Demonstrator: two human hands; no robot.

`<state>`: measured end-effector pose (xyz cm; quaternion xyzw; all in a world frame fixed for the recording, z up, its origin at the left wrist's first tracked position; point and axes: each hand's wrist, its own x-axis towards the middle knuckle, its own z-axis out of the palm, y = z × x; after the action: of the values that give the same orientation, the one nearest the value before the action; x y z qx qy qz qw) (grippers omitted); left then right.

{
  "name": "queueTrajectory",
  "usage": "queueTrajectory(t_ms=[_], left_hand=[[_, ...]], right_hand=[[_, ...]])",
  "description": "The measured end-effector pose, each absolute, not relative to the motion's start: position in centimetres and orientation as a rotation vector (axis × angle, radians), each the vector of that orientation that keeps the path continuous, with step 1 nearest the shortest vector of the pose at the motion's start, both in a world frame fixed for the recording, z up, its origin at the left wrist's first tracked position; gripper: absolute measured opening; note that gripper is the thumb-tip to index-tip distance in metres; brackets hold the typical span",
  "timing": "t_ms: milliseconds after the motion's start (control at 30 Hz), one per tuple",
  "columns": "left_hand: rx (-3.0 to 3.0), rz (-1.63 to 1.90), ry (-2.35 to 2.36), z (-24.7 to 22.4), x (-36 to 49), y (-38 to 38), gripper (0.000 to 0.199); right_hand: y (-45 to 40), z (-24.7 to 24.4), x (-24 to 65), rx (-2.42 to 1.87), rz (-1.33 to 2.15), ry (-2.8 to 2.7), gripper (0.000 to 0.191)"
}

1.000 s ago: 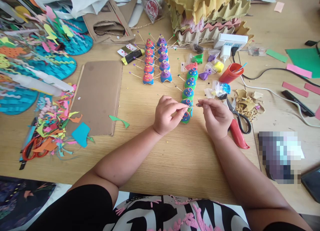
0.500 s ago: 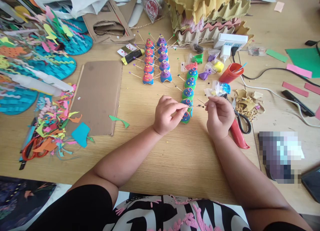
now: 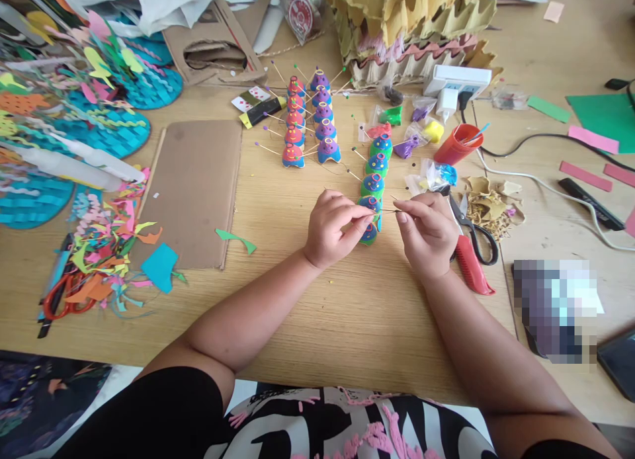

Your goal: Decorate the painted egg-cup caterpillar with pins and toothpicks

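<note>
table (image 3: 317, 327): pale wood, grain running side to side | seam (image 3: 504, 267): tabletop's right part | light: soft

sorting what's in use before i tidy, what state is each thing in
Left hand, pinching a thin dark-tipped stick
Right hand, fingertips closed at the stick's dark end
Blue-and-green egg-carton caterpillar, some sticks inserted
Red plastic cup, upright, holding a blue stick
White charger, plugged into white power strip
Brown cardboard sheet, lying flat
Black-handled scissors, blades unclear

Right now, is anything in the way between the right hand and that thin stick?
Nothing visible: the right hand is at the dark tip of the thin stick, which the left hand pinches.
</note>
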<state>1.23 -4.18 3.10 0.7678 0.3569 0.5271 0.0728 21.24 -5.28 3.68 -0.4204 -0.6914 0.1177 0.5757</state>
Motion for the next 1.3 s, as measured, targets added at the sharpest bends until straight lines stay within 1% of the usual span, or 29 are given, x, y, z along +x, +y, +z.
queueTrajectory(t_ms=[67,200,467,700,833,933,1033,1167,1300], left_hand=[[2.304,1.551,1.091,3.1,1.2,-4.2,0.018],[2.31,1.501,1.138,3.0,1.2,-4.2,0.023],[2.298,1.537,1.106,3.0,1.2,-4.2,0.021],[2.281,1.631,1.046,3.1,1.3,-4.2,0.016],[2.313,1.595,1.08,3.1,1.3,-4.2,0.019],[2.298,1.621,1.037,3.2,1.3,-4.2,0.015],[2.28,1.65,1.002,3.1,1.4,-4.1,0.011],[2.282,1.653,1.007,3.1,1.4,-4.1,0.01],[2.288,1.647,1.018,3.1,1.3,-4.1,0.012]], right_hand=[[-5.3,3.7,21.2,-1.001,0.286,-1.621,0.013],[-5.3,3.7,21.2,-1.036,0.325,-1.6,0.012],[-5.3,3.7,21.3,-1.054,0.368,-1.527,0.022],[-4.1,1.9,21.3,-1.023,0.495,-1.287,0.029],[-3.8,1.7,21.1,-0.996,0.58,-1.215,0.019],[-3.6,1.8,21.0,-0.984,0.602,-1.159,0.012],[-3.4,1.7,21.0,-0.949,0.588,-1.121,0.01],[-3.4,1.4,21.2,-0.929,0.529,-1.139,0.013],[-4.2,2.0,21.5,-0.947,0.387,-1.338,0.016]])
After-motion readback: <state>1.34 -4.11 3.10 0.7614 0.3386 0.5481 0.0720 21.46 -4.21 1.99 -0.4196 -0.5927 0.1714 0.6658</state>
